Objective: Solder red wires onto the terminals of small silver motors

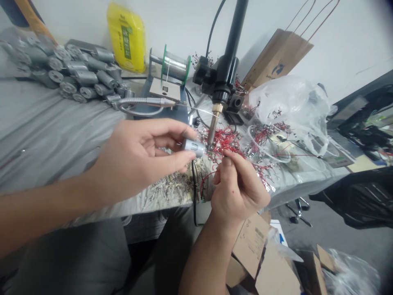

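Observation:
My left hand [138, 157] is closed on a small silver motor [194, 146], holding it sideways between thumb and fingers. Its end sits just under the tip of a fixed soldering iron [213, 129] that hangs from a black stand [229, 61]. My right hand [238, 186] pinches a thin red wire [206, 177] against the motor's end. A thin solder wire [196, 108] runs from a flexible metal feed tube [139, 102] toward the iron tip.
A pile of silver motors [70, 69] lies at the back left. A solder spool [175, 65], a yellow packet [126, 37] and a brown paper bag [276, 57] stand behind. Red wires [227, 139] and a clear plastic bag [291, 110] crowd the right. Cardboard boxes [258, 254] sit on the floor.

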### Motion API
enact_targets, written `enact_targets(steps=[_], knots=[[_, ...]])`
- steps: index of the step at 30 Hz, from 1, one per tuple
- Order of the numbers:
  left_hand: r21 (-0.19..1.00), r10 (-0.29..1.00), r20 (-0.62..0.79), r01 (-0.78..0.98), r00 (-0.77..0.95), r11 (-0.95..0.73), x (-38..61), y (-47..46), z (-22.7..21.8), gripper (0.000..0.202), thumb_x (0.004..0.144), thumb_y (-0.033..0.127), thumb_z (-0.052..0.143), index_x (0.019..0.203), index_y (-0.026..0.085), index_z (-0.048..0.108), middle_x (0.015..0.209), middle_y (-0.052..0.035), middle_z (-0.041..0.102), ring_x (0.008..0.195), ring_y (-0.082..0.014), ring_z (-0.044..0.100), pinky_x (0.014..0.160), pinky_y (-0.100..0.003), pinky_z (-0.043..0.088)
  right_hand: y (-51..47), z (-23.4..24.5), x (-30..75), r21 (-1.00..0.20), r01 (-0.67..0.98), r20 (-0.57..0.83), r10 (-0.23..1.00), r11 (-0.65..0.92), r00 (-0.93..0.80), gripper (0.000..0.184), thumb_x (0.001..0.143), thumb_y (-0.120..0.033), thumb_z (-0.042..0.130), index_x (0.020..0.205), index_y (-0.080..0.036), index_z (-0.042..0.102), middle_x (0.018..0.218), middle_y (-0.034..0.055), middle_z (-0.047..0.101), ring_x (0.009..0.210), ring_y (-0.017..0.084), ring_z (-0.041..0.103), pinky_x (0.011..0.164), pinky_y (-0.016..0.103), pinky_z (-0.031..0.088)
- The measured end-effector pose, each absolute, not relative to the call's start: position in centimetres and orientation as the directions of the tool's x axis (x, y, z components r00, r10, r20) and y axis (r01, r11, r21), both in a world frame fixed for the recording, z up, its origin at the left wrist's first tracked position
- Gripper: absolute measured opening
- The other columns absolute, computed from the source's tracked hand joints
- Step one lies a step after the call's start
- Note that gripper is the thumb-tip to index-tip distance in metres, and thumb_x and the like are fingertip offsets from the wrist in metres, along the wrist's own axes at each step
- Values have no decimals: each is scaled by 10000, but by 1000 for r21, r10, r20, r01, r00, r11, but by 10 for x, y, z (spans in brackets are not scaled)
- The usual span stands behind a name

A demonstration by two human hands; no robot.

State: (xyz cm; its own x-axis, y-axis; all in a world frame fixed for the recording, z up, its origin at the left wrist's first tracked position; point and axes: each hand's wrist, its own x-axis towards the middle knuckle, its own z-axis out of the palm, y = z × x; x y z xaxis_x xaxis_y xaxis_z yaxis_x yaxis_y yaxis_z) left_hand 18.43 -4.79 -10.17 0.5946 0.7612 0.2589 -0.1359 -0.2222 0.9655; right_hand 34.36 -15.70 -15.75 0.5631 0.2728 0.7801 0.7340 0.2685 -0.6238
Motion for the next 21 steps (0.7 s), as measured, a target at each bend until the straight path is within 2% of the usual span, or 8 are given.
enact_targets(steps=[5,8,15,21], knots=[[969,724,247,-183,644,-167,182,-49,-95,147,925,193,838,1070,218,828,911,28,804,760,-127,777,767,-156,703,-157,-157,344,-621,738,782,274,264,560,143,1016,-235,736,1090,-285,847,745,-23,690,572,111,626,527,278,492],[969,734,248,-166,632,-185,181,-51,-91,143,909,185,839,1050,200,825,906,33,801,766,-126,769,743,-148,698,-158,-156,344,-607,759,789,289,236,541,131,1026,-247,722,1092,-266,832,736,-23,678,577,118,634,535,285,506],[976,764,203,-66,612,-207,197,-52,-78,367,844,345,866,1182,213,805,937,-20,813,942,-248,808,798,-270,728,-159,-157,343,-588,786,797,307,192,521,134,1044,-238,689,1094,-249,813,756,-18,676,565,111,612,521,277,481],[975,763,206,-60,613,-215,196,-51,-84,362,852,365,866,1188,249,801,948,-24,810,960,-254,811,802,-270,726,-158,-157,343,-614,746,786,290,258,547,128,1020,-240,719,1072,-263,834,720,-23,668,575,121,620,539,287,488]])
